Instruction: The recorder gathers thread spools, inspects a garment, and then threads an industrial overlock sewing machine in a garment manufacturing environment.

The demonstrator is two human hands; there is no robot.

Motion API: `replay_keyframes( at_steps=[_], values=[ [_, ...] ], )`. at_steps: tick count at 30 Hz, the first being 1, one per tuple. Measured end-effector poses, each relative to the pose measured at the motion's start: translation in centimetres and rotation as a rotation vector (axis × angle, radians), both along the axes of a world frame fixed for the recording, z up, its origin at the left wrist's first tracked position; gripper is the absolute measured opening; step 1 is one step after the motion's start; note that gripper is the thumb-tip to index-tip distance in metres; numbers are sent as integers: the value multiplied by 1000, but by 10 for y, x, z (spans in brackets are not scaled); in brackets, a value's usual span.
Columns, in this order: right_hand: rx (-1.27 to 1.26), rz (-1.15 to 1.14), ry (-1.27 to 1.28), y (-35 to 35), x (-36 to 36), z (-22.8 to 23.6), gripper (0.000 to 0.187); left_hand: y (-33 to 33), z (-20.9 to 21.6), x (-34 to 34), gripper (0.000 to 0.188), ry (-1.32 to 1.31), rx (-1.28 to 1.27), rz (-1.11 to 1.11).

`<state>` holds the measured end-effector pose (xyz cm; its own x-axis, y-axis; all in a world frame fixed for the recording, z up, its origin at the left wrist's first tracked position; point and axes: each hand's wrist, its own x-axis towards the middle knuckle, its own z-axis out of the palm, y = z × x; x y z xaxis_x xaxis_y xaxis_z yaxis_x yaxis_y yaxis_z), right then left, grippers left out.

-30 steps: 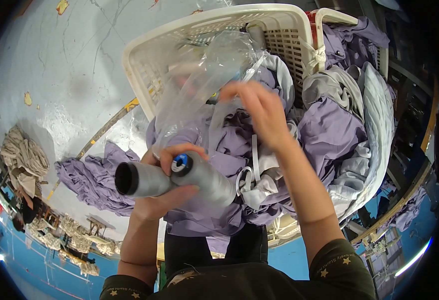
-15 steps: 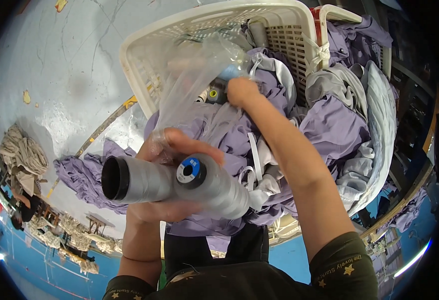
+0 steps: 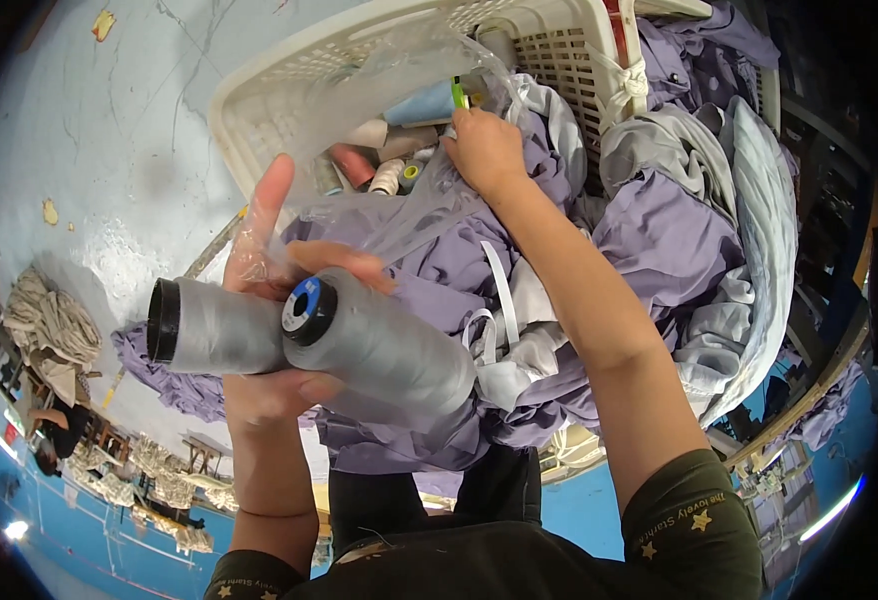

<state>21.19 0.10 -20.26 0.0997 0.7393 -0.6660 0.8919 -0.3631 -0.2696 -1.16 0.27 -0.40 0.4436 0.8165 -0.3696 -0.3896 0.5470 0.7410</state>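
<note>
My left hand (image 3: 284,390) holds two large cones of grey thread side by side: one grey thread cone (image 3: 229,328) shows a black open end, the other grey cone (image 3: 384,345) a blue-labelled end. Its thumb and a finger spread up beside a clear plastic bag (image 3: 359,85). At the bag's mouth, my right hand (image 3: 489,150) is closed on the film, close to the green-rimmed end of a blue thread cone (image 3: 421,104); its fingertips are partly hidden. Inside the bag lie a red spool (image 3: 352,165), a white spool (image 3: 387,178) and several others.
The bag sits in a cream plastic basket (image 3: 234,120) over purple cloth (image 3: 399,235). A second basket (image 3: 771,120) with purple and grey garments (image 3: 674,240) adjoins on the right. Beige cloth (image 3: 54,330) is piled at the left, with a person (image 3: 57,430) beyond.
My left hand has moved left with both grey cones, its thumb now raised. My right hand has moved slightly up, and the spools inside the bag show more plainly.
</note>
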Motion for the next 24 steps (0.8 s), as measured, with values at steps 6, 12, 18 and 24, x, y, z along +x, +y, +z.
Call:
replay_keyframes(
  at_steps=[6, 12, 18, 24],
  values=[
    [671, -39, -66, 2, 3, -22, 64, 3, 2, 6, 133, 98, -36, 9],
    [287, 115, 270, -24, -9, -12, 50, 0, 8, 5, 135, 105, 4, 65],
    [119, 172, -26, -57, -25, -1, 29, -22, 6, 13, 131, -28, -80, 154],
    [384, 135, -73, -87, -48, 24, 13, -39, 26, 10, 122, -124, -163, 177]
  ],
)
